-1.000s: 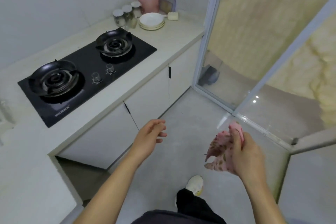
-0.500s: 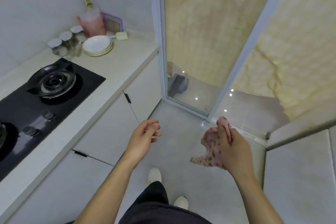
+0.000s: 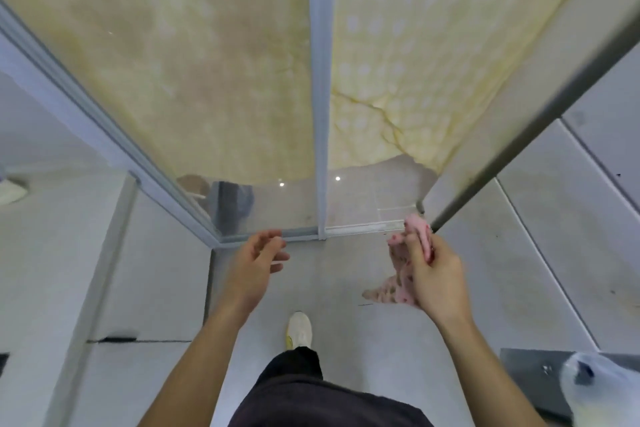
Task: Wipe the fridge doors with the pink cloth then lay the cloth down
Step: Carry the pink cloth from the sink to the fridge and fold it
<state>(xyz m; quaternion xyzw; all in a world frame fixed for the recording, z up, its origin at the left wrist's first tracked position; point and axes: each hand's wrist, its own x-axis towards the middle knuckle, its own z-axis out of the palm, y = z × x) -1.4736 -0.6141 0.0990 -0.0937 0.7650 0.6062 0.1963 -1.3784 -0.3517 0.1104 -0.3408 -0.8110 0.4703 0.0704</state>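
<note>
Pink cloth (image 3: pixel 394 286): lower right of centre, bunched in the right hand (image 3: pixel 437 276), whose fingers curl round it; crumpled, dark-speckled, its tail hanging down-left below the fist. Left hand (image 3: pixel 254 263): lower centre, empty, fingers loosely spread. Pale panels (image 3: pixel 554 236) at frame right, probably the fridge, lie nearest the cloth-holding hand.

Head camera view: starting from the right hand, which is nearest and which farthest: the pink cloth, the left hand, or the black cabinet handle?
1. pink cloth: gripped in the right hand itself, hanging on its left side.
2. left hand: across the body, empty, fingers relaxed.
3. black cabinet handle: far left, low on the cabinet front.
</note>
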